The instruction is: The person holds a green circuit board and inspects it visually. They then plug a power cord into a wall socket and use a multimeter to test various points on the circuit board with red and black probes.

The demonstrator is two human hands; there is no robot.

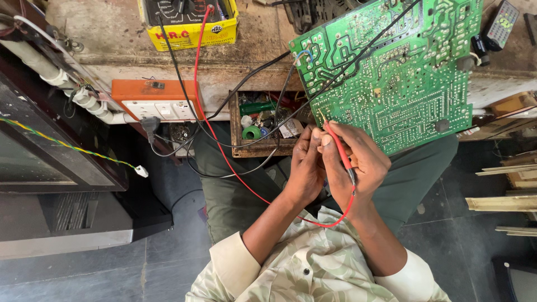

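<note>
Two hands meet at the lower edge of one green circuit board (391,72), which leans off the tabletop (100,33) at about one o'clock from the picture's middle. The right hand (358,162) is curled tight around one red probe (338,148), fingers pinched on its shaft, metal tip touching the board's bottom corner. The left hand (305,168) sits just beside it at nine o'clock, fingers bent and closed with fingertips against the right hand's; whether it grips anything of its own I cannot tell.

One open wooden drawer (263,148) hangs under the tabletop edge, at ten o'clock from the hands. It holds a jumble of small parts: a green roll of tape (251,132), a green cylindrical piece and other bits too small to tell.

One yellow multimeter (187,19) sits on the tabletop at eleven o'clock, with two leads running from it: one red lead (224,159) looping under the wrists to the probe, and one black lead (179,78) running toward the board. One orange socket board (154,100) hangs on the tabletop's front at nine o'clock from the drawer. One remote control (500,22) lies at two o'clock beside the board.
</note>
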